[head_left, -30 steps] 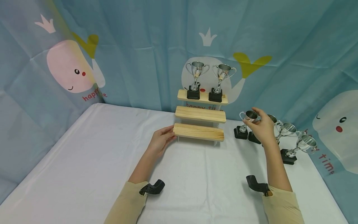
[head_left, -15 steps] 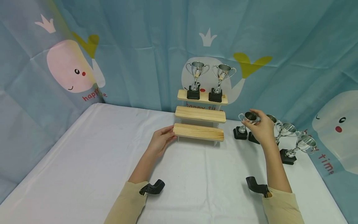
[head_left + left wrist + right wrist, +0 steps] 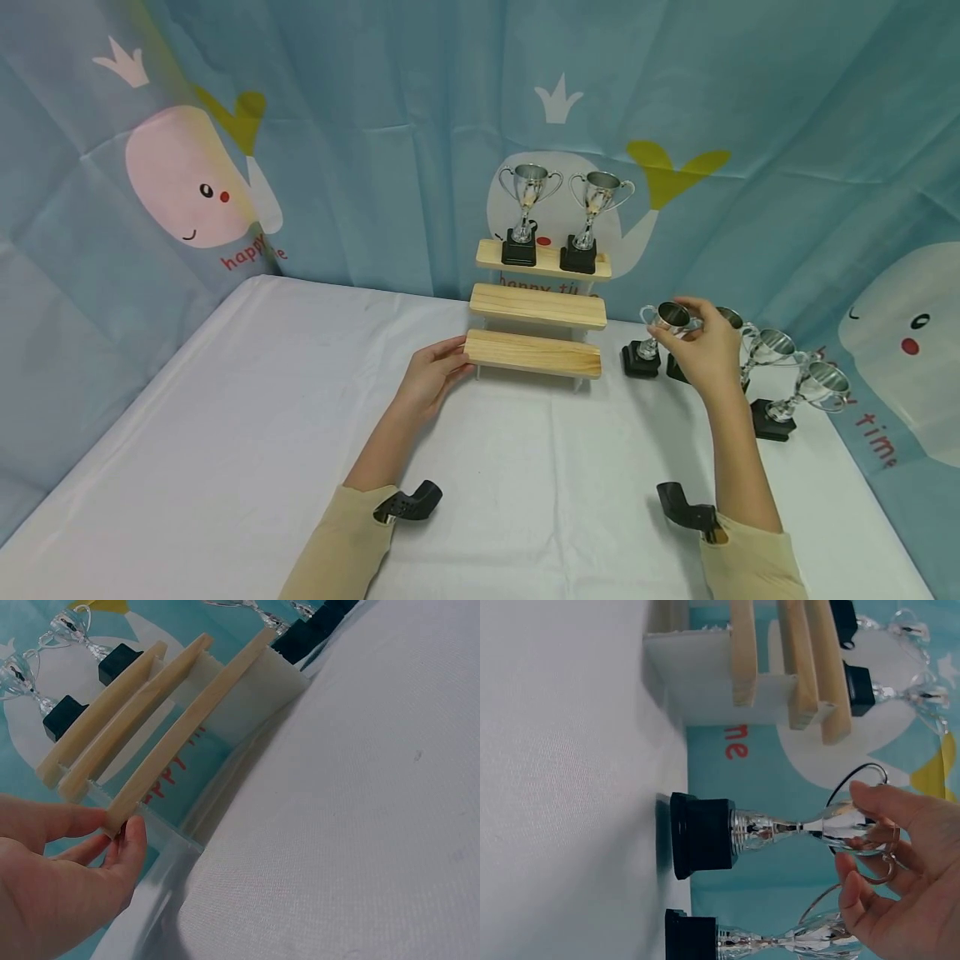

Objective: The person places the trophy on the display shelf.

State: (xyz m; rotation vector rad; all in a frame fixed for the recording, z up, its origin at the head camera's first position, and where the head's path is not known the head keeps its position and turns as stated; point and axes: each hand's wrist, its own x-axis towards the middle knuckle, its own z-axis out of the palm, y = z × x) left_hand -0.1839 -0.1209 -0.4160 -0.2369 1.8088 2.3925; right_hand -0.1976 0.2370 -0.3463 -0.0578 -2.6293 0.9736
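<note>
My left hand (image 3: 429, 382) pinches the left end of the lowest board of a three-step wooden display stand (image 3: 534, 354). The left wrist view shows the thumb and fingers around that board's end (image 3: 120, 814). With thumb and fingers, my right hand (image 3: 708, 348) grips the cup of a small silver trophy (image 3: 642, 360) with a black base, right of the stand. In the right wrist view this trophy (image 3: 705, 834) is upright, its base close to the cloth; whether it touches I cannot tell. Two similar trophies, one on the left (image 3: 519, 248) and one on the right (image 3: 578, 254), stand on the top board.
Behind my right hand is a row of more trophies, one (image 3: 681, 368) partly hidden and another (image 3: 772, 420) nearest the front. A white cloth (image 3: 480, 500) covers the table. A blue printed curtain (image 3: 360, 167) hangs along the back and sides.
The trophy in my right hand has shifted slightly left and toward me, away from the one beside it. My left hand and the stand have stayed put.
</note>
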